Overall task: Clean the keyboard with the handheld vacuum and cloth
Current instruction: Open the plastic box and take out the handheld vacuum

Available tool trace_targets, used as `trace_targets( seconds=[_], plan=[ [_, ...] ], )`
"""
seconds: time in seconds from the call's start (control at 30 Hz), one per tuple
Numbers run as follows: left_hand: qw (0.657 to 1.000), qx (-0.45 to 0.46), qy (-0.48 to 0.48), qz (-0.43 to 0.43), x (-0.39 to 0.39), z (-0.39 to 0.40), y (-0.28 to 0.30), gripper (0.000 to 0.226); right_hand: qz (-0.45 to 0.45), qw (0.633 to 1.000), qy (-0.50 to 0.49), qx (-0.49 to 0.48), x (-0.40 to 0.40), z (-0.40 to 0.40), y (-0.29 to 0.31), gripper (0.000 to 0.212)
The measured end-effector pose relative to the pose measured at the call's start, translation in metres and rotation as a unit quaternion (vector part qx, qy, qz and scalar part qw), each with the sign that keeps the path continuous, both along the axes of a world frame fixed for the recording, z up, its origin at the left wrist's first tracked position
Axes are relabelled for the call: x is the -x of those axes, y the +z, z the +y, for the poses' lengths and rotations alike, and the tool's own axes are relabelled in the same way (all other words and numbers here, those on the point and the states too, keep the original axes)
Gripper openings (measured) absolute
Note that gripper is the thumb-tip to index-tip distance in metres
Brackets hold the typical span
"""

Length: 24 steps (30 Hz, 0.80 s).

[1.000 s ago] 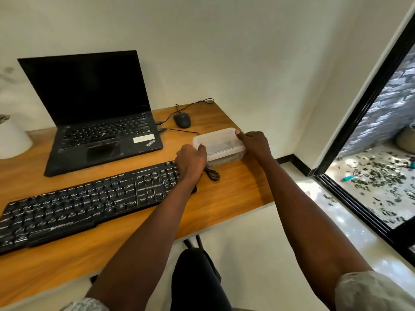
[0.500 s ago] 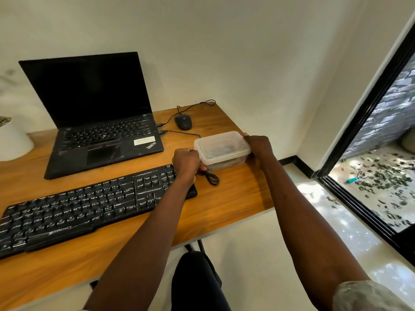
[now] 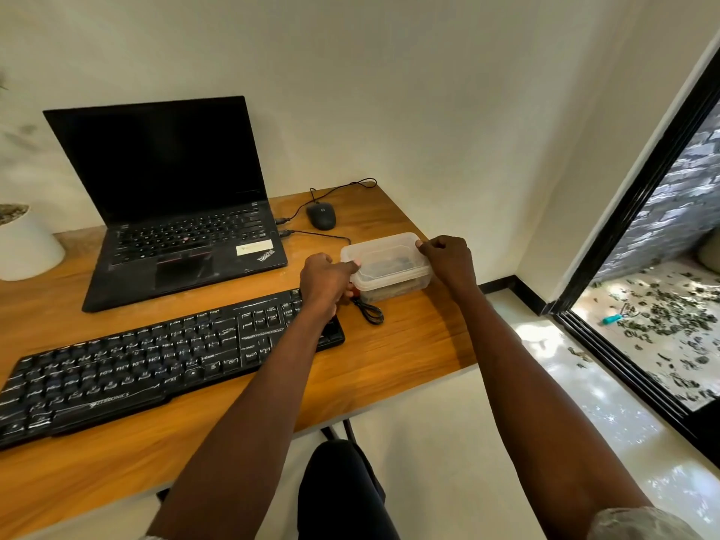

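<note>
A translucent plastic box (image 3: 387, 263) with a lid stands on the wooden desk (image 3: 405, 344), just right of the black keyboard (image 3: 156, 356). Dark items show dimly through its walls. My left hand (image 3: 325, 284) grips the box's left end, thumb on the lid's rim. My right hand (image 3: 446, 261) grips the right end, fingertips curled at the lid's far corner. A looped black cable (image 3: 370, 311) lies in front of the box. No vacuum or cloth can be made out.
An open black laptop (image 3: 175, 212) stands behind the keyboard, with a wired mouse (image 3: 321, 215) to its right. A white pot (image 3: 25, 243) sits at the desk's left. The desk's right edge is close to the box. A glass door (image 3: 643, 235) is on the right.
Both hands have shifted their hold on the box, fingers now curled at the lid's rim; the box sits a little nearer than one second ago.
</note>
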State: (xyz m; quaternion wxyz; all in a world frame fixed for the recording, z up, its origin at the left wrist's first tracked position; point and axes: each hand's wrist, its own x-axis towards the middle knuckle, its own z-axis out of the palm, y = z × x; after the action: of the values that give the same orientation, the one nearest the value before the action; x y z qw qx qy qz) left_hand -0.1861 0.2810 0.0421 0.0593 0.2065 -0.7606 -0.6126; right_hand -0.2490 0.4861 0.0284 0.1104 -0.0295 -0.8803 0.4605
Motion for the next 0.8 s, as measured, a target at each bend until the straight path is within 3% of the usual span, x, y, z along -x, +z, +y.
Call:
trace_targets(
  seconds=[0.07,0.13,0.2,0.3,0.57,0.8],
  plan=[
    [0.984,0.156,-0.084,-0.007,0.007,-0.003,0.005,0.095,-0.001,1.0,-0.003,0.003,0.0,0.0,0.0,0.035],
    [0.928,0.317,-0.195,-0.002,0.012,-0.003,0.016,0.12,-0.01,1.0,-0.007,0.011,-0.002,0.0,-0.001,0.034],
    [0.879,0.381,-0.287,0.006,0.016,-0.001,0.024,0.127,-0.007,1.0,-0.007,0.005,-0.004,-0.001,0.0,0.034],
    [0.859,0.405,-0.312,0.028,0.019,0.002,0.021,0.116,-0.005,1.0,0.007,0.005,-0.008,-0.002,0.002,0.034],
    [0.904,0.322,-0.273,0.062,0.022,-0.004,0.013,0.113,-0.053,0.989,-0.02,0.134,-0.016,-0.001,0.006,0.04],
    [0.968,0.061,-0.223,0.101,0.017,-0.008,0.021,0.072,-0.039,0.986,-0.056,0.15,-0.021,0.002,-0.004,0.048]
  ],
)
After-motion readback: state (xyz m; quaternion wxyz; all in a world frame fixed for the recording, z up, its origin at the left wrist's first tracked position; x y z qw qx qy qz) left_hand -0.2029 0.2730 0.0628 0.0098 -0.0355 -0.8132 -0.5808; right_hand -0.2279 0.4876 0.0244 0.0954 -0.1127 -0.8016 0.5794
